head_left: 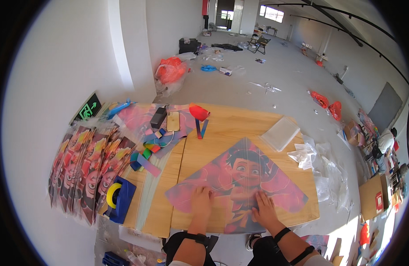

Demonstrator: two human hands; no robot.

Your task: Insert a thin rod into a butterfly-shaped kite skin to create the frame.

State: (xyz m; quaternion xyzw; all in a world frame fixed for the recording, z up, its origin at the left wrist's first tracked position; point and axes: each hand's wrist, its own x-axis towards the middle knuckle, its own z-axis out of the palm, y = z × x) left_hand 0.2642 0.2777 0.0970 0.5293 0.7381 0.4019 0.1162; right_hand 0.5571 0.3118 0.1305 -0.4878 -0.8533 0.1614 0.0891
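A pink and purple kite with a printed cartoon figure lies spread on the wooden table in front of me. My left hand rests on the kite's left part, fingers curled and closed. A thin pale line, a rod or a string, runs from those fingertips up toward the figure; what exactly they pinch is too small to tell. On the lower middle of the print lies my right hand, flat with its fingers stretched out, holding nothing.
Left on the wooden table are a blue tape dispenser, packed printed kites, thin pale rods, colourful ribbon rolls, a phone and a black box. Clear plastic sleeves lie at the right. Another person works far right.
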